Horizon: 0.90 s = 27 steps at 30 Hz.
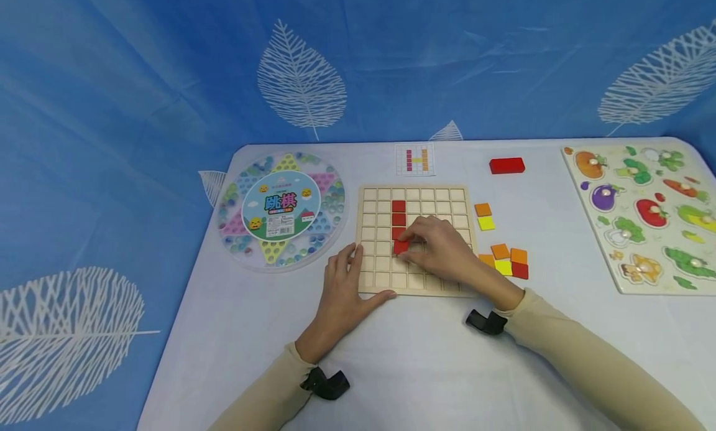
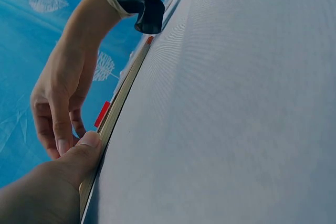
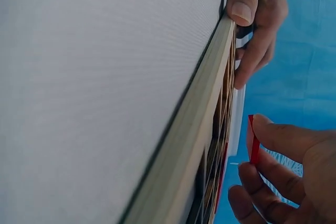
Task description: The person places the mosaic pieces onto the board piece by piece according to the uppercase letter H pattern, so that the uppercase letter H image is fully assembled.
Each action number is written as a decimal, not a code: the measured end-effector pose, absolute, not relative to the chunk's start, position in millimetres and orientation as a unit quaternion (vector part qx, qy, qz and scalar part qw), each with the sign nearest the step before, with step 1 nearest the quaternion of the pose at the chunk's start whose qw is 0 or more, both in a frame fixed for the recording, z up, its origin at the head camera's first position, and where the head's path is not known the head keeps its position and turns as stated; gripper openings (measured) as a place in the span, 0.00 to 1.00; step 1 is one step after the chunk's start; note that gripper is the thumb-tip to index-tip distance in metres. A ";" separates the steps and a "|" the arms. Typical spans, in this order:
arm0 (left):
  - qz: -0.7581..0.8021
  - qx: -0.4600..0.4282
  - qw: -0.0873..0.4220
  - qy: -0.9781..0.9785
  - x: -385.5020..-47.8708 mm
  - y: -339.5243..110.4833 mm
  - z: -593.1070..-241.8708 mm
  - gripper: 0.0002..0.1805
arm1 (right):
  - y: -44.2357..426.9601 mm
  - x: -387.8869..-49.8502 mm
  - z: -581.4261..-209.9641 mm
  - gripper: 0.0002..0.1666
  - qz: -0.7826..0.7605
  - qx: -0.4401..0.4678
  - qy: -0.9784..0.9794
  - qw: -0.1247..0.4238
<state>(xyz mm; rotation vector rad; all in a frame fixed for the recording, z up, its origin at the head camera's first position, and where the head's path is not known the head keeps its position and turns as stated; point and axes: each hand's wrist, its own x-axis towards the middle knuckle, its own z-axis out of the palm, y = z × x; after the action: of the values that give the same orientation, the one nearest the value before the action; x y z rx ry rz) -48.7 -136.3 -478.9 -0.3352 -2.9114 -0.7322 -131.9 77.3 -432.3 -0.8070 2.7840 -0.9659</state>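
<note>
A wooden grid board (image 1: 375, 282) lies on the table with three red squares (image 1: 398, 219) in one column. Just below them, the right hand (image 1: 442, 250) pinches another red square (image 1: 400, 247) between thumb and fingers. In the right wrist view, this red square (image 3: 253, 140) stands on edge between the right hand's (image 3: 294, 171) thumb and fingers, over the board (image 3: 189, 129). At the board's lower left corner rests the left hand (image 1: 341, 297), fingers along the left side and thumb at the front edge; the left wrist view shows that thumb (image 2: 79, 158) against the edge.
Orange, yellow and red squares (image 1: 503, 267) lie right of the board. A pattern card (image 1: 415, 160) and a red block (image 1: 507, 165) are behind it. A round game board (image 1: 281, 207) stands left, a vegetable puzzle (image 1: 643, 232) far right.
</note>
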 end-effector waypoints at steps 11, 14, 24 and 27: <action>-0.244 -0.114 0.064 -0.961 -48.4 -135.9 -478.7 0.58 | 72.7 -135.9 -442.2 0.15 -0.329 -0.254 0.909 0.040; -0.241 -0.113 0.062 -0.962 -48.2 -136.0 -478.4 0.58 | 73.2 -136.3 -443.5 0.15 -0.330 -0.254 0.908 0.040; -0.239 -0.111 0.060 -0.963 -48.6 -136.1 -478.7 0.59 | 75.9 -138.0 -447.5 0.15 -0.342 -0.261 0.902 0.037; -0.240 -0.111 0.060 -0.963 -48.5 -136.1 -478.5 0.58 | 76.3 -138.3 -448.5 0.15 -0.346 -0.261 0.900 0.040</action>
<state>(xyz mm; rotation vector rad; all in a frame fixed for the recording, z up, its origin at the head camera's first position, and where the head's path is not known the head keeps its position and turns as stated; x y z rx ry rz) -48.5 -136.1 -478.5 -0.3372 -2.9132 -0.7255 -138.3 76.3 -448.5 -0.7991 2.7586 -1.0593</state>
